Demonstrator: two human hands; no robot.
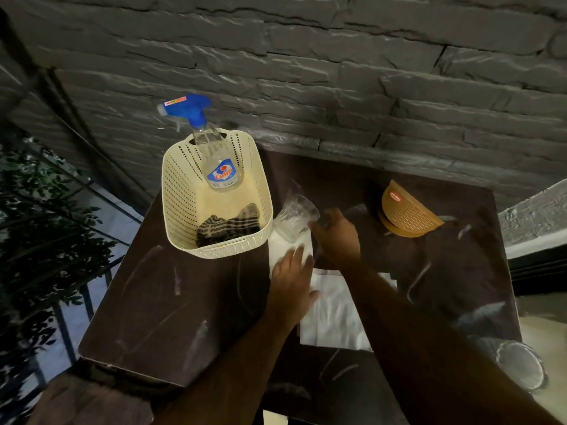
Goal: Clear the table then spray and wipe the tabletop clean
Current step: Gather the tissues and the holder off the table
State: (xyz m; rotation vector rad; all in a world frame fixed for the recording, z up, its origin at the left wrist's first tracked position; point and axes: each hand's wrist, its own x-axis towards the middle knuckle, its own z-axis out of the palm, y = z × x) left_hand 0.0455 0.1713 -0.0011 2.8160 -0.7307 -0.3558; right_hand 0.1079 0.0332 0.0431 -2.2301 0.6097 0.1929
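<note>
- a dark brown marbled tabletop [171,305] with pale streaks stands against a grey stone-textured wall [337,72].
- a cream perforated plastic basket [181,207] sits at the table's far left edge; inside it a clear spray bottle with a blue trigger head [214,161] leans toward the wall, its blue and red label facing up, and a dark checked cloth [228,225] lies bunched at the basket's near end.
- just right of the basket a clear faceted drinking glass [296,217] is tilted over a white folded paper napkin [282,246].
- the right hand [336,237] reaches across to the glass and its fingers wrap the glass's right side (the fingertips are blurred, so how far round they go is not clear).
- the left hand [291,283] lies flat with straight, spread fingers pressing on the white napkin, holding nothing.
- a larger white paper sheet [333,314] lies on the table under and between the two forearms, close to the first napkin.
- an orange-brown half-round plastic lattice holder [406,214] stands on the far right part of the table, well apart from the glass.
- at the near right corner a second clear round glass [518,365] is seen from above, blurred.
- dark green foliage [36,240] shows to the left, beyond the table.
</note>
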